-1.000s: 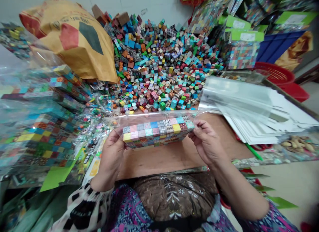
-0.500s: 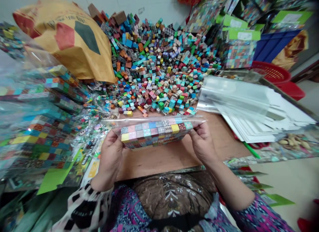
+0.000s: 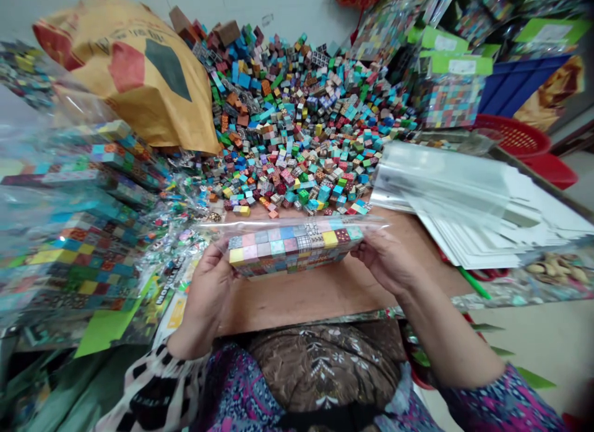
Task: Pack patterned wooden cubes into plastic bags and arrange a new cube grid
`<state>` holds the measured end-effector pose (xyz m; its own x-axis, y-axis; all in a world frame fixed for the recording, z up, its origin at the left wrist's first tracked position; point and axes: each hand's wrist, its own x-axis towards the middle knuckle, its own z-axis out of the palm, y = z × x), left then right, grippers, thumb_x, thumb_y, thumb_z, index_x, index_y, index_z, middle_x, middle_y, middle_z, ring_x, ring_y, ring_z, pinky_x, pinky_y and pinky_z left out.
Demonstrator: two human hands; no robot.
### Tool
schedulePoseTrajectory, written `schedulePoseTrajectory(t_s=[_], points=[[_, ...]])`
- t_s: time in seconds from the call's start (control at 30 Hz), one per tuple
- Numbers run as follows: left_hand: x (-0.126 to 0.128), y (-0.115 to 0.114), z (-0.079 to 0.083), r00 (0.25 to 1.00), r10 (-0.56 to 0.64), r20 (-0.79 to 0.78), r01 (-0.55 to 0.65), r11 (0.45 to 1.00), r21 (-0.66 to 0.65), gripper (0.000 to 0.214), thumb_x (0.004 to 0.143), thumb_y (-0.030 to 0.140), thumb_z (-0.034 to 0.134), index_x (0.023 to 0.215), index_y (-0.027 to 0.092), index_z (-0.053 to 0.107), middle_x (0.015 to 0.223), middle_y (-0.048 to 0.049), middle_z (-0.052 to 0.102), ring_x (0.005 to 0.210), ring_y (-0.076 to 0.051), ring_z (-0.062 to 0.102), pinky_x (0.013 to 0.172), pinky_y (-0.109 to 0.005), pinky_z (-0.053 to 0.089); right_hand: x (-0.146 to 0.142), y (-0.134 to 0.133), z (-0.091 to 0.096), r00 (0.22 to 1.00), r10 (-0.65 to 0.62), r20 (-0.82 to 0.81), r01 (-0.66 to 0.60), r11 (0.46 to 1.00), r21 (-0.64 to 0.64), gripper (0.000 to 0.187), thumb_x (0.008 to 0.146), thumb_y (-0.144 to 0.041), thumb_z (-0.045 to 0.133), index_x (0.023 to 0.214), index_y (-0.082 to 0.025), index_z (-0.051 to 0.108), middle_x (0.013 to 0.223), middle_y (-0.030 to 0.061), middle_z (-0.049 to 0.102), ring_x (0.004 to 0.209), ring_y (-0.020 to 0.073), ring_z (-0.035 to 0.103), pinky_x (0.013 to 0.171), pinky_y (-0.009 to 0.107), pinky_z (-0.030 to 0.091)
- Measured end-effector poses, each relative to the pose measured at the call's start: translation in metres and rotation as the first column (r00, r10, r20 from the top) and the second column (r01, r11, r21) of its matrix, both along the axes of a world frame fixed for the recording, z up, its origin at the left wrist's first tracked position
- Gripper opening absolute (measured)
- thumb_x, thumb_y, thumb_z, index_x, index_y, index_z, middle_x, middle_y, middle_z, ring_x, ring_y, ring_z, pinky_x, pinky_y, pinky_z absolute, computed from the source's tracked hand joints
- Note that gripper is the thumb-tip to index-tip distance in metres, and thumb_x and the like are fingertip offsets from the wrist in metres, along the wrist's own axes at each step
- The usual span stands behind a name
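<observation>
Between my hands, over the wooden board (image 3: pixel 297 305), is a block of small patterned cubes (image 3: pixel 290 249) in many colours, inside a clear plastic bag (image 3: pixel 278 223). My left hand (image 3: pixel 211 280) pinches the block and bag at the left end. At the right end, the fingers of my right hand (image 3: pixel 383 259) are closed on the bag beside the block's corner. The bag's far edge stretches past the block on both sides. My fingertips are partly hidden behind the block and film.
A large heap of loose cubes (image 3: pixel 301 122) lies beyond the board, beside a yellow sack (image 3: pixel 134 73). Bagged cube blocks (image 3: pixel 88 252) are stacked at left. At right are clear bags (image 3: pixel 436 172), white cards (image 3: pixel 482 249), a green pen (image 3: pixel 474 282) and a red basket (image 3: pixel 515 135).
My right hand has turned slightly, and its forearm has swung outward to the right. The cube block stays in nearly the same place; the whole view has shifted slightly.
</observation>
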<state>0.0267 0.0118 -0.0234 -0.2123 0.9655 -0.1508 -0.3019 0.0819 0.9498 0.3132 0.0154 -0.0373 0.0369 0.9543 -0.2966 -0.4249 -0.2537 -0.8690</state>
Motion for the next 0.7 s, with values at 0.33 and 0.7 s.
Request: schedulePoseTrajectory(t_s=[0.33, 0.7], points=[[-0.005, -0.007, 0.002, 1.0, -0.014, -0.021, 0.011, 0.99, -0.144, 0.049, 0.06, 0.055, 0.087, 0.087, 0.02, 0.066, 0.068, 0.0031, 0.064, 0.055, -0.01, 0.052, 0.046, -0.019, 0.041, 0.005, 0.01, 0.018, 0.996, 0.086, -0.023, -0.089, 0.981, -0.173, 0.032, 0.056, -0.026, 0.087, 0.087, -0.026, 0.075, 0.09, -0.0012, 0.074, 0.074, 0.0128, 0.059, 0.061, 0.021, 0.049], [-0.013, -0.005, -0.005, 0.984, -0.109, 0.14, 0.124, 0.987, -0.099, 0.028, 0.064, 0.035, 0.087, 0.081, 0.017, 0.074, 0.083, -0.0029, 0.074, 0.07, -0.015, 0.065, 0.061, -0.023, 0.049, 0.006, 0.015, 0.018, 0.988, 0.151, 0.02, -0.149, 0.987, -0.067, 0.03, 0.061, -0.022, 0.084, 0.089, -0.024, 0.075, 0.095, 0.0011, 0.076, 0.084, 0.0162, 0.065, 0.071, 0.026, 0.051]])
